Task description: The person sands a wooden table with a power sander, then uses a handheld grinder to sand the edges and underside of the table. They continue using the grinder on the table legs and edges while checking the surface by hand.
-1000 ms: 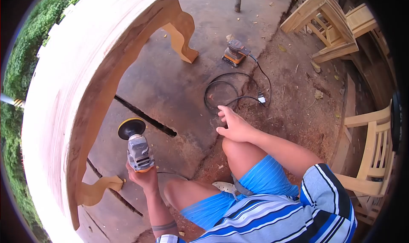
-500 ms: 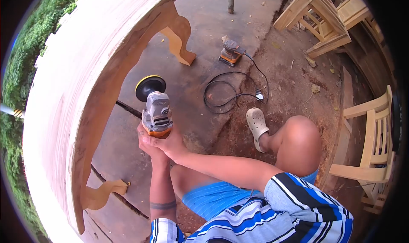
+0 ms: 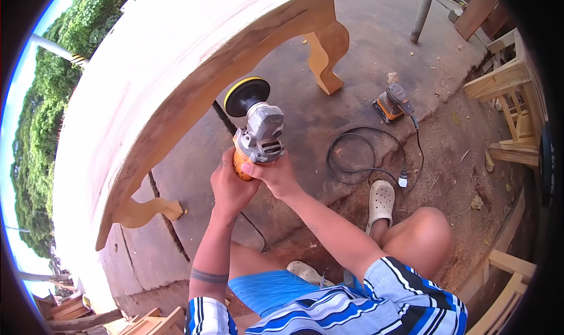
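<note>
An angle grinder (image 3: 263, 132) with a grey head and orange body is gripped between both my hands. My left hand (image 3: 230, 185) wraps the orange body from the left. My right hand (image 3: 276, 173) closes around it from the right, thumb across the body. At the tool's far end, a round black backing pad (image 3: 249, 96) with a yellow rim faces up and left. It is close to the edge of a large pale wooden tabletop (image 3: 158, 82), overlapping its brown apron in this view. Curved wooden legs (image 3: 326, 53) support the table.
An orange and grey sander (image 3: 392, 103) lies on the concrete floor, its black cord (image 3: 352, 182) coiled beside it. Wooden chair frames (image 3: 508, 82) stand at right. A metal post (image 3: 423, 12) rises at the back. My clog-shod foot (image 3: 382, 203) is near the cord's plug.
The view has swung left, so the table, sander and cord appear farther right. Both hands and the grinder sit higher and farther right in view, still held together.
</note>
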### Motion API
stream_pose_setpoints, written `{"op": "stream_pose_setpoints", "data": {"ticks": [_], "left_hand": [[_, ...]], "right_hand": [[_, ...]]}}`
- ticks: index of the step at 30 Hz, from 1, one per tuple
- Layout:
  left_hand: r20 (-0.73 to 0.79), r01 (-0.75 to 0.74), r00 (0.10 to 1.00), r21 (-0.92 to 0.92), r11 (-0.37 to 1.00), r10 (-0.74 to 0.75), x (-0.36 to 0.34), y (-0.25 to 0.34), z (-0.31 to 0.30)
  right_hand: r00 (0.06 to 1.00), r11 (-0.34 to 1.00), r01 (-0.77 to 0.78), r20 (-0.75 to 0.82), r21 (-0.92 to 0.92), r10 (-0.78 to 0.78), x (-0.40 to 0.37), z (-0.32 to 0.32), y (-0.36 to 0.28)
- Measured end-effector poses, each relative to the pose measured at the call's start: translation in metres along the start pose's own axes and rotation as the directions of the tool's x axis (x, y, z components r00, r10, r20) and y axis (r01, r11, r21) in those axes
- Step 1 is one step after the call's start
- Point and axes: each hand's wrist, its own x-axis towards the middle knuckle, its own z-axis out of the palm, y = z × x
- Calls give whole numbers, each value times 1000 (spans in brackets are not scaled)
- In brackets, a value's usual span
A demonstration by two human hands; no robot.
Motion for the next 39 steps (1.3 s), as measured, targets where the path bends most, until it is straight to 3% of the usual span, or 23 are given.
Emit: {"op": "stream_pose_setpoints", "data": {"ticks": [6, 14, 20, 26, 39], "left_hand": [[-135, 64, 990, 205, 977, -36, 0, -1, -4], [-219, 71, 976, 290, 954, -6, 13, -3, -18], [-229, 5, 971, 320, 947, 72, 30, 7, -14], [-135, 39, 991, 293, 955, 1, 57, 32, 0], [-277, 48, 960, 298, 953, 38, 18, -6, -24]], "right_hand": [[982, 993, -108, 163, 41, 100, 19, -2, 9], [973, 987, -111, 217, 119, 83, 41, 11, 16], [980, 982, -48, 200, 183, 11, 51, 6, 3], [988, 963, -6, 151, 270, -37, 64, -17, -15], [962, 990, -78, 271, 114, 44, 48, 16, 19]]}}
